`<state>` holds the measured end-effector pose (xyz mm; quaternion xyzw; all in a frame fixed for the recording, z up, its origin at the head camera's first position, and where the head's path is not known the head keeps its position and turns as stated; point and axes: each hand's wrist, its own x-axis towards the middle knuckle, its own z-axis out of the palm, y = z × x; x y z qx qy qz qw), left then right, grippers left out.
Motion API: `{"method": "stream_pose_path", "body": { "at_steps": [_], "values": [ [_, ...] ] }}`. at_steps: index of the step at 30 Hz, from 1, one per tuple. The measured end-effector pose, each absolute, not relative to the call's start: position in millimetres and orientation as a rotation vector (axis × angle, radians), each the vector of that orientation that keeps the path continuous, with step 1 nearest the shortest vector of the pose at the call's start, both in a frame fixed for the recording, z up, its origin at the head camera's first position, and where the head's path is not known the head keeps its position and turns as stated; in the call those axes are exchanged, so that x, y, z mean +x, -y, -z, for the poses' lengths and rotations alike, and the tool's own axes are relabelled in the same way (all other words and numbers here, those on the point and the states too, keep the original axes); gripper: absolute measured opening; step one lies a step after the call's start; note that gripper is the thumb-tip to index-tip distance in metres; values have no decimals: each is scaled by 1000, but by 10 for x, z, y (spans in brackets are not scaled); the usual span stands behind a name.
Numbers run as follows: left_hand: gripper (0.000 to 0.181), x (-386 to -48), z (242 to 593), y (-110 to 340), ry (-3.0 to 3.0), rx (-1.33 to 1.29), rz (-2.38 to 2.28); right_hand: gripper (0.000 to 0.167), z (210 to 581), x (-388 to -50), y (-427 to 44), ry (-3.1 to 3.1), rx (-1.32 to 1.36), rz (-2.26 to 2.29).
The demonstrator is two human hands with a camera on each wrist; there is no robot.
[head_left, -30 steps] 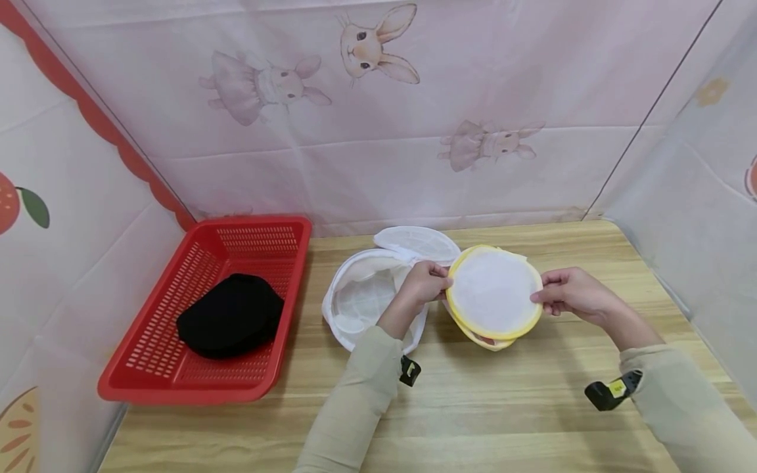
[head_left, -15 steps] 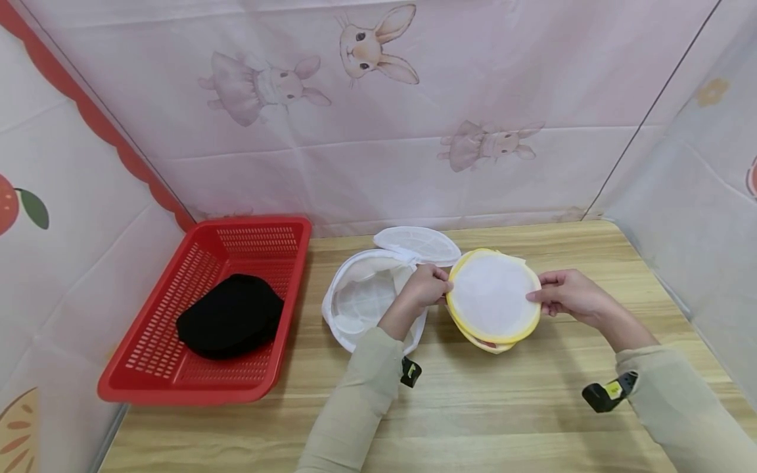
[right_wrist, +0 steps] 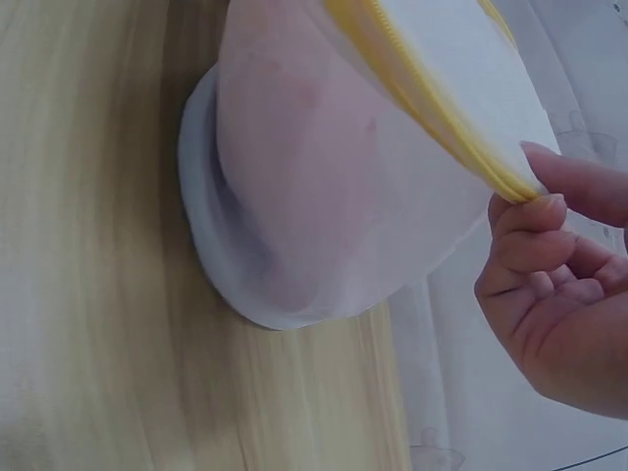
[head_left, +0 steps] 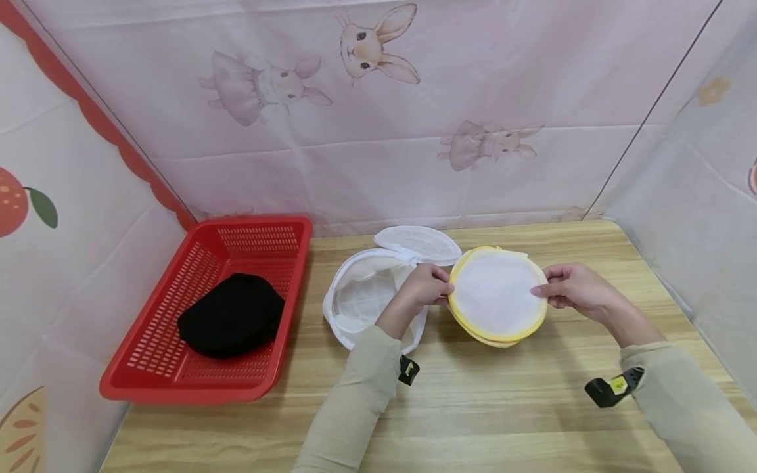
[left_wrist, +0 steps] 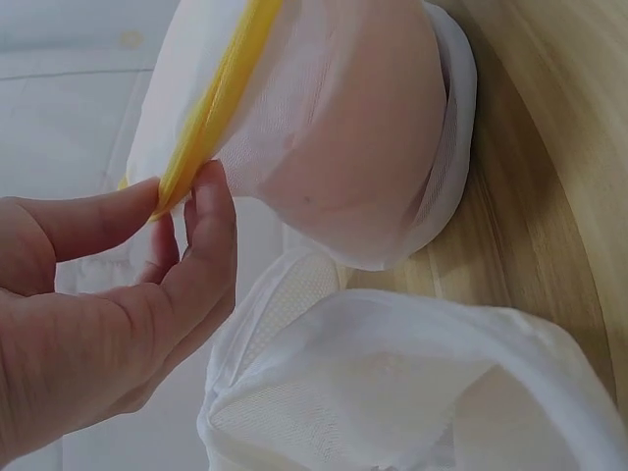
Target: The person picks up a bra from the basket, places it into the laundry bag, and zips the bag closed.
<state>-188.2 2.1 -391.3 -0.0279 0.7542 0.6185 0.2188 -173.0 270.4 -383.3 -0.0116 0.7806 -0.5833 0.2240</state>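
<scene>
A round white mesh laundry bag with a yellow zipped rim (head_left: 499, 292) stands on the table between both hands. Its flat white top faces up, and something pink (left_wrist: 363, 147) shows through the mesh wall in both wrist views. My left hand (head_left: 421, 286) pinches the rim's left side between thumb and fingers. On the opposite side, my right hand (head_left: 582, 289) pinches the rim with thumb and curled fingers. Just left of it lies a second, all-white mesh laundry bag (head_left: 340, 309), unzipped, its lid (head_left: 420, 243) folded back; my left forearm covers part of it.
A red plastic basket (head_left: 290, 315) sits at the left, holding a black, rounded fabric item (head_left: 230, 315). The wooden table (head_left: 491, 414) ends at a printed cloth wall (head_left: 378, 177) behind. Small black cameras are strapped to both wrists.
The yellow-rimmed bag dipped slightly toward the front, then came back up and a little right. My right hand shifted slightly with it; my left hand stayed nearly in place.
</scene>
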Motion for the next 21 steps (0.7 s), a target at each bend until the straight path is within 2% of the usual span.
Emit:
{"method": "stream_pose_path", "body": {
  "at_steps": [9,16,21],
  "values": [
    [12,-1862,3880,-30,-2141,-75,-1636,2,3740,-1739,-2740,-2104,-69,1656],
    [26,-1884,3860,-18,-2143,-14,-1579,7,3720,-1732,-2764,-2117,-146,1637],
    [22,-1924,3794,3,-2209,61,-1567,9,3711,-1732,-2779,-2162,-177,1594]
  ]
}}
